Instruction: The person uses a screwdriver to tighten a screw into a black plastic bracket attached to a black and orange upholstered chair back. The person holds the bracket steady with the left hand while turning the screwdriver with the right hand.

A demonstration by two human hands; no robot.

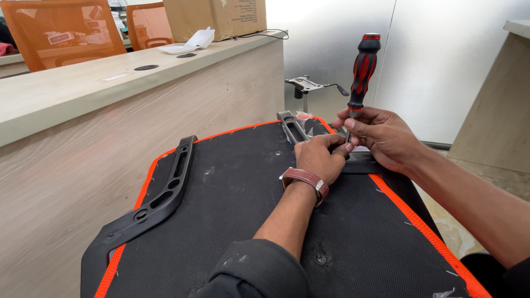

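right now both hands meet at the far edge of an upturned office chair seat (232,221), its black fabric underside facing up with orange stitched trim along the border. the right hand (386,138) is curled around the lower shaft of a screwdriver (361,72) with a red and black handle, which stands nearly upright, handle topmost, tip pointing down toward the seat; thumb and fingers pinch it just under the handle. the left hand (320,157) is closed loosely beside it, its fingertips pressed against the spot where the tip comes down, touching the right hand; whether it grips a screw or any small part i cannot tell, since the fingers hide it. a brown leather watch strap (305,181) circles the left wrist.

a black plastic armrest bracket (157,198) lies along the seat's left edge, and a second bracket (292,127) sticks up at the far edge just left of the hands. a bolt hole (320,257) shows in the fabric near the forearm.

left of the seat stands a pale wooden desk (83,110) with a white foam container (190,43) and a cardboard box (218,16) on top. orange mesh chairs (61,30) sit behind it. a metal chair mechanism plate (306,85) stands on a post beyond the seat.
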